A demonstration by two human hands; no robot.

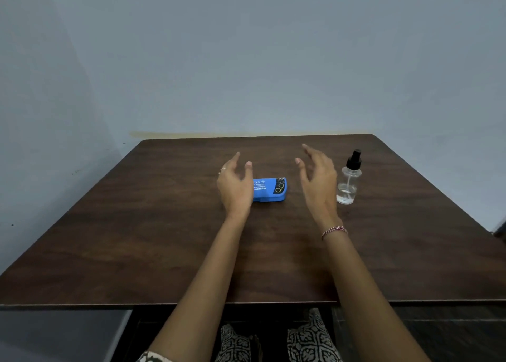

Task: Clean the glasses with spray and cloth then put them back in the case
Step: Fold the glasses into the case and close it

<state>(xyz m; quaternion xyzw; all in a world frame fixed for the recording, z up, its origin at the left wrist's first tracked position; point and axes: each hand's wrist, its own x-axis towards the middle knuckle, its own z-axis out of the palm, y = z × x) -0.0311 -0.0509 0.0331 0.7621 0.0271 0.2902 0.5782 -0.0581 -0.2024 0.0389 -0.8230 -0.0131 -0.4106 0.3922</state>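
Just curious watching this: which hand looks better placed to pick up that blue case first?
The left hand, I'd guess. It is open right beside the closed blue case, covering its left end in view. The right hand, also open, hangs between case and spray bottle, clear of both.

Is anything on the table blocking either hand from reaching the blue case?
Nothing visible does. The blue case lies closed on the table between the open left hand and right hand. The spray bottle stands off to the right, outside both paths.
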